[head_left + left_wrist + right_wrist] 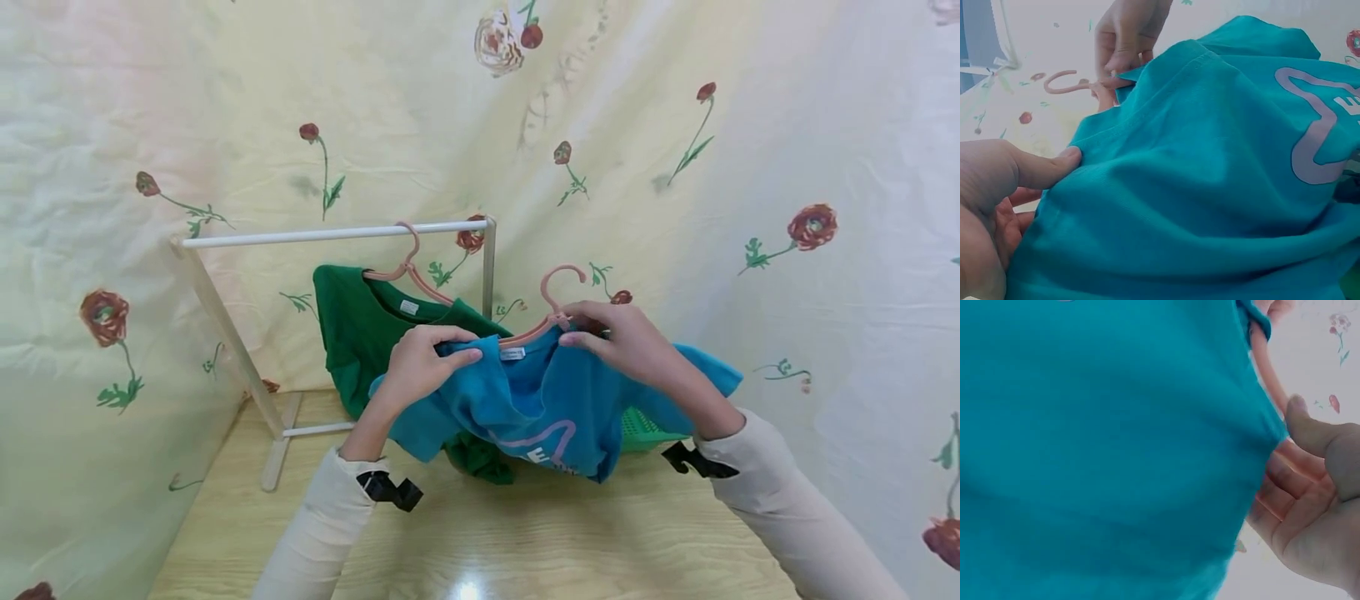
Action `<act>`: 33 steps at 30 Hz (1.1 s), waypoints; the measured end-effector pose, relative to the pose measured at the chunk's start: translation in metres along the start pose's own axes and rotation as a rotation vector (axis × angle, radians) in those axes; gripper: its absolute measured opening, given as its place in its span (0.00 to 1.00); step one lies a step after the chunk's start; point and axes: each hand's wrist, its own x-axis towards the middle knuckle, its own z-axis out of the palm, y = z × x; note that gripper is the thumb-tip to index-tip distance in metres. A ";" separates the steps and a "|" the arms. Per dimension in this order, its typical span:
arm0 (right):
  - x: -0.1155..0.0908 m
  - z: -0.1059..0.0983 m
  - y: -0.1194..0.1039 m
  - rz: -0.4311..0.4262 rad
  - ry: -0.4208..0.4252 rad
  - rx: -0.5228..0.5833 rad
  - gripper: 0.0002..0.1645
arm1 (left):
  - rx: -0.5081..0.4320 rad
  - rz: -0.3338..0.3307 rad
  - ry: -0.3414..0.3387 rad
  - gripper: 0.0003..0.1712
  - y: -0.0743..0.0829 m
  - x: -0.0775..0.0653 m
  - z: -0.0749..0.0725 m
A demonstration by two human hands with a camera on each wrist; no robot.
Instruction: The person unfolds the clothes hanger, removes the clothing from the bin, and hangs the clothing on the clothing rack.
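A blue T-shirt (465,408) with a printed front hangs in the air between my hands, partly over a pink hanger (558,320). My left hand (420,362) pinches the shirt at one shoulder, thumb on top and fingers beneath the cloth. With my right hand (618,337) I pinch the other side near the collar, close beside the hanger's neck. The hook points up and is free of the rack. In the right wrist view, the hanger arm (1266,369) shows at the shirt's edge by my thumb. The rest of that arm is hidden by cloth.
Behind to the left stands a small rack with a white rail (300,236). A green shirt (345,325) hangs from it on another pink hanger (409,268). A green basket (641,433) sits behind the blue shirt on the wooden table (525,542). Flowered cloth surrounds the table.
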 end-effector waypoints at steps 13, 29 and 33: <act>-0.025 -0.021 0.030 0.058 0.002 -0.103 0.20 | -0.020 0.025 0.067 0.13 -0.006 -0.005 -0.012; -0.038 -0.067 0.032 0.063 0.251 -0.085 0.14 | -0.061 0.095 0.137 0.14 0.014 -0.001 -0.038; -0.035 -0.079 0.020 0.047 0.375 -0.076 0.13 | -0.066 0.130 0.164 0.14 0.026 0.002 -0.047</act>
